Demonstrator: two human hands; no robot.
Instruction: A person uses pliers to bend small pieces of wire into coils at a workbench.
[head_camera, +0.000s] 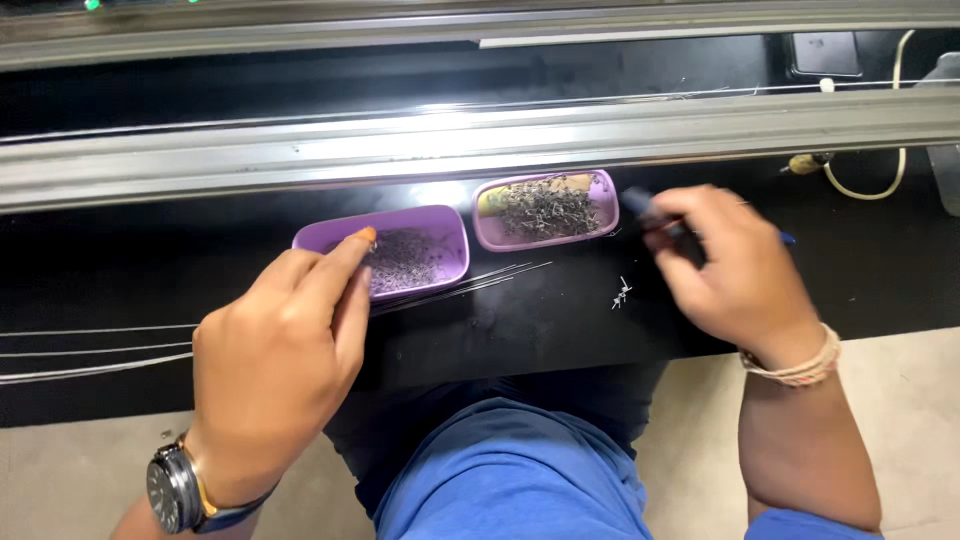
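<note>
Left hand (275, 370) pinches into purple tray (440, 222) of tiny dark metal bits; right hand (735, 270), at 3 o'clock, grips blue tool (640, 203).

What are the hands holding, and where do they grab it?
The right hand grips a dark blue tool around its middle. The left hand reaches into a purple tray; whether it holds anything cannot be told.

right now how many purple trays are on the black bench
2. One purple tray lies by the left hand, whose fingertip touches its rim. The other purple tray lies to its right, near the right hand. None seems hidden.
</note>
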